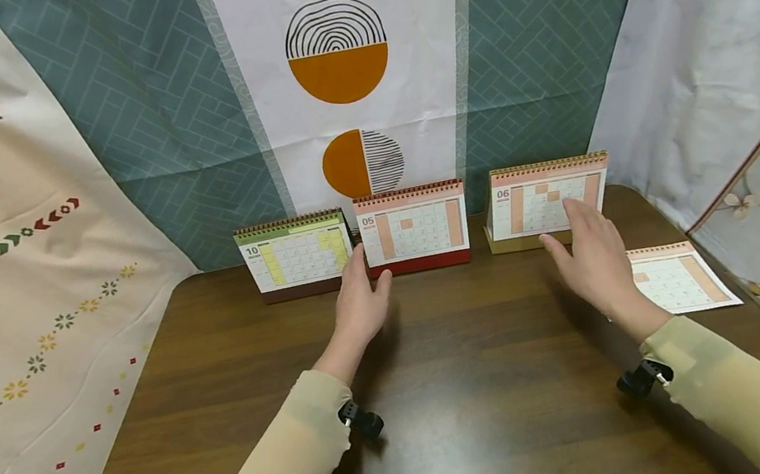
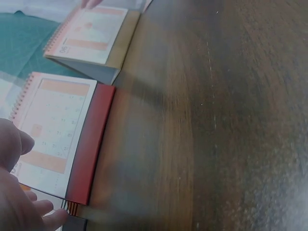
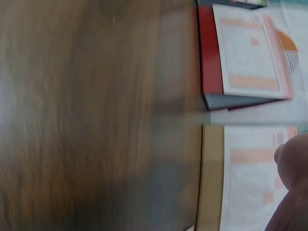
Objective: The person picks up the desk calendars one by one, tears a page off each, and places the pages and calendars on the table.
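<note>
Left hand (image 1: 359,301): fingers straight and loosely spread, holding nothing. Fingertips reach the gap between the 10 calendar (image 1: 296,256) and the 05 calendar (image 1: 413,229). Thumb points toward the red base of the 05 calendar; touching or just short of it, cannot tell. Left wrist view shows the 05 calendar (image 2: 57,137) just ahead of the fingers (image 2: 14,144), its red base edge beside them.

Right hand (image 1: 593,256): fingers straight, together, nothing gripped. Fingertips lie over the lower front of the 06 calendar (image 1: 546,202); contact not certain from the head view. Right wrist view is blurred; a fingertip (image 3: 291,161) shows against the 06 calendar (image 3: 250,178) page.

The three calendars stand upright in a row just beyond both hands, at the far edge of the table (image 1: 451,393). The 10 one sits left of the left hand, the 05 one between the hands, the 06 one ahead of the right hand. The 05 and 06 calendars stand apart, with a gap.

A loose sheet (image 1: 681,277) with a calendar grid lies flat just right of the right wrist.

Patterned cloths (image 1: 4,291) hang behind and at both sides.
</note>
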Demonstrator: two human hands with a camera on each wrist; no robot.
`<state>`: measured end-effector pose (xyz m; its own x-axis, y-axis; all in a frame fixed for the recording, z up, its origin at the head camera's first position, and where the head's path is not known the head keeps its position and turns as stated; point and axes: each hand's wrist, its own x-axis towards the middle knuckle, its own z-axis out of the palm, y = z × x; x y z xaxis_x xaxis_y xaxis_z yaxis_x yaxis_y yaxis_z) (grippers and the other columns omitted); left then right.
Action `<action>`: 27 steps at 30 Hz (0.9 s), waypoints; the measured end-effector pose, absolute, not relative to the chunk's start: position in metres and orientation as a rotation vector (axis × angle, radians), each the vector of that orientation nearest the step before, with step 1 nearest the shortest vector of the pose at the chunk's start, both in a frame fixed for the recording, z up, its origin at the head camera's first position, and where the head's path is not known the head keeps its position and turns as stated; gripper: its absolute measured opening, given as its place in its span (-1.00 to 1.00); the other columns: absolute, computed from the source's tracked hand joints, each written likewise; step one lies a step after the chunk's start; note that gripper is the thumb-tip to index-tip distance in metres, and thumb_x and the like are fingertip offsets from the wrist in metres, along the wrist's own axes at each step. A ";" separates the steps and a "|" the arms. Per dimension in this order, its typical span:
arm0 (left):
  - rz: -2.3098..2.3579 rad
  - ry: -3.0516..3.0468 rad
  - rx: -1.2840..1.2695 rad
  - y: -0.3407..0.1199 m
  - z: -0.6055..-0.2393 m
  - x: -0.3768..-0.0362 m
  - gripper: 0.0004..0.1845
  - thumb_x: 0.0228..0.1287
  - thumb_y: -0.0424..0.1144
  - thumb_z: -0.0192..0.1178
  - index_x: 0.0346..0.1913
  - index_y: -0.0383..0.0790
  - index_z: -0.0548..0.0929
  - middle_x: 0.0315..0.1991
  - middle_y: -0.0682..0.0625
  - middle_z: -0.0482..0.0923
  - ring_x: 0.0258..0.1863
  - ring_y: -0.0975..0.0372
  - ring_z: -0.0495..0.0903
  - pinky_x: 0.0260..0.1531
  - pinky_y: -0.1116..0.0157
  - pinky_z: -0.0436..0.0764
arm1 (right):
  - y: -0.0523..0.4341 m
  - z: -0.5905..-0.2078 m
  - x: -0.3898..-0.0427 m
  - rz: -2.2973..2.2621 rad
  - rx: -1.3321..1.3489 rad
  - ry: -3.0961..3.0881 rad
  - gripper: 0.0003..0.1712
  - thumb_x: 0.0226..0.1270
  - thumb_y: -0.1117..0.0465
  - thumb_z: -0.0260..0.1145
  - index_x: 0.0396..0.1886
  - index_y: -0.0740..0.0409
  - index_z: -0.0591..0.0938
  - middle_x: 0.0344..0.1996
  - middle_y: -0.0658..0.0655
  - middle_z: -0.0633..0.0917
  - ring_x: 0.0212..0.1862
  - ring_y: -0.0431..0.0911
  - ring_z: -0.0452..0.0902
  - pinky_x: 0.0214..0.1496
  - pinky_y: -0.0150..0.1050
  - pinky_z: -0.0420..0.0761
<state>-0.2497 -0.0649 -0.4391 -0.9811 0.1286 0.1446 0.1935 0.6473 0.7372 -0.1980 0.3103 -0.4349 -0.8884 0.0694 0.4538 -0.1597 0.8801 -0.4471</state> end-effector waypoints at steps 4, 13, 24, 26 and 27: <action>-1.260 -2.792 -0.261 -0.065 -0.439 -0.251 -0.20 0.74 -0.09 0.17 0.79 -0.22 0.05 0.74 -0.27 0.10 0.71 -0.09 0.12 0.61 -0.13 0.22 | 0.291 -0.432 -0.194 0.696 0.114 -2.596 -0.10 0.74 0.02 0.30 0.74 0.39 0.13 0.58 0.58 0.30 0.59 0.51 0.17 0.58 0.43 0.15; -1.292 -2.796 -0.235 -0.062 -0.445 -0.256 -0.19 0.75 -0.10 0.15 0.79 -0.26 0.03 0.75 -0.26 0.09 0.72 -0.06 0.11 0.62 -0.09 0.20 | 0.250 -0.430 -0.196 0.777 0.178 -2.651 -0.09 0.76 -0.01 0.29 0.79 0.30 0.11 0.68 0.46 0.25 0.66 0.40 0.13 0.63 0.35 0.15; -1.309 -2.829 -0.218 -0.058 -0.448 -0.260 -0.18 0.78 -0.07 0.10 0.81 -0.25 -0.06 0.79 -0.21 0.01 0.74 -0.02 0.07 0.65 -0.04 0.14 | 0.227 -0.442 -0.209 0.761 0.244 -2.716 -0.06 0.74 0.01 0.31 0.78 0.35 0.08 0.72 0.41 0.19 0.71 0.33 0.08 0.68 0.26 0.11; -1.341 -2.821 -0.224 -0.059 -0.449 -0.262 -0.17 0.77 -0.08 0.11 0.81 -0.26 -0.06 0.79 -0.21 0.00 0.74 -0.03 0.06 0.65 -0.07 0.14 | 0.224 -0.443 -0.211 0.766 0.251 -2.736 -0.05 0.74 0.00 0.31 0.78 0.36 0.08 0.72 0.40 0.18 0.71 0.32 0.07 0.69 0.25 0.10; -1.357 -2.819 -0.221 -0.059 -0.451 -0.264 -0.16 0.77 -0.09 0.12 0.81 -0.26 -0.05 0.79 -0.22 0.00 0.74 -0.04 0.05 0.65 -0.08 0.14 | 0.223 -0.444 -0.212 0.774 0.250 -2.746 -0.04 0.74 -0.01 0.31 0.78 0.36 0.07 0.72 0.41 0.18 0.71 0.32 0.07 0.69 0.25 0.11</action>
